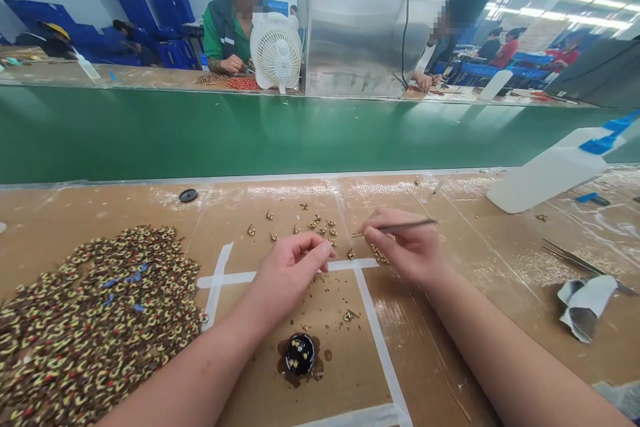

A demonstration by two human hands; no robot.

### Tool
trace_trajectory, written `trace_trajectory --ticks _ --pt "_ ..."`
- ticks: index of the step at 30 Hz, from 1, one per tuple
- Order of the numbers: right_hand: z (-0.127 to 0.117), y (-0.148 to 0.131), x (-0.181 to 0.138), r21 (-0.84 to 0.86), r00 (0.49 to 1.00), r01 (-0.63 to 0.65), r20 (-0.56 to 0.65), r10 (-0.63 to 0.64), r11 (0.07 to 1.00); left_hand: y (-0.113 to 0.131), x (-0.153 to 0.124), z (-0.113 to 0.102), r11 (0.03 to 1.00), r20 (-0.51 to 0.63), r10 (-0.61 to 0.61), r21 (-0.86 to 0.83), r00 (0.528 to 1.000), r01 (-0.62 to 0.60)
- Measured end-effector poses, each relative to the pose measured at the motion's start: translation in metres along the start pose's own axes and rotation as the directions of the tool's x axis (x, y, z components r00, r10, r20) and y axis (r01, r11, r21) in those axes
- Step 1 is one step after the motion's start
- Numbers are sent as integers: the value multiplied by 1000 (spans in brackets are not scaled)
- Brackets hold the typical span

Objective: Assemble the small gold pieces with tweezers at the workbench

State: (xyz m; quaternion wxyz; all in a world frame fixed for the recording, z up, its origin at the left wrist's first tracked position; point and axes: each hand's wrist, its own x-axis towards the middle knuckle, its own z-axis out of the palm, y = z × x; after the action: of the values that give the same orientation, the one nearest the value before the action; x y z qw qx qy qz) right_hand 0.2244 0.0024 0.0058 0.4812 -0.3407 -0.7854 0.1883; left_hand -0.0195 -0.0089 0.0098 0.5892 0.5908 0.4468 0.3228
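My left hand (296, 270) is closed in a pinch above the taped area, and whatever its fingertips hold is too small to name. In my right hand (407, 250) is a slim dark tool (410, 225), its thin tip pointing left toward my left fingers; I cannot tell whether it is a brush or tweezers. Several small brown-and-yellow pieces (317, 221) lie just beyond my hands. One more piece (351, 253) rests between them. Below stands a small round cup of dark liquid (300, 354), with dark stains around it. A large pile of similar pieces (105, 327), with red specks, spreads at left.
White tape strips (377, 340) mark the brown tabletop. At right are a white plastic bottle (550, 170) with a blue nozzle, tweezers (573, 257) and a crumpled wrapper (589, 307). A black lid (189, 195) lies at the back. Across the green divider (200, 133), people work near a fan (277, 52).
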Motion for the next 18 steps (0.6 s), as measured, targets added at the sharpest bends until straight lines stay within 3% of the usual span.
trace_trajectory --ticks 4,13,16,18 --pt "14 -18 -2 103 985 171 14 -173 980 -1 0 1 986 75 -41 -160 996 53" --pt "21 -19 -1 136 974 216 43 -223 967 -5 2 -2 967 110 -62 -241 992 87" --pt "23 -22 -1 151 986 165 -9 -166 975 -6 3 -2 946 131 -90 -299 987 126" --pt "26 -24 -3 255 997 31 -71 -13 966 -4 2 -2 922 164 -99 -356 982 152"
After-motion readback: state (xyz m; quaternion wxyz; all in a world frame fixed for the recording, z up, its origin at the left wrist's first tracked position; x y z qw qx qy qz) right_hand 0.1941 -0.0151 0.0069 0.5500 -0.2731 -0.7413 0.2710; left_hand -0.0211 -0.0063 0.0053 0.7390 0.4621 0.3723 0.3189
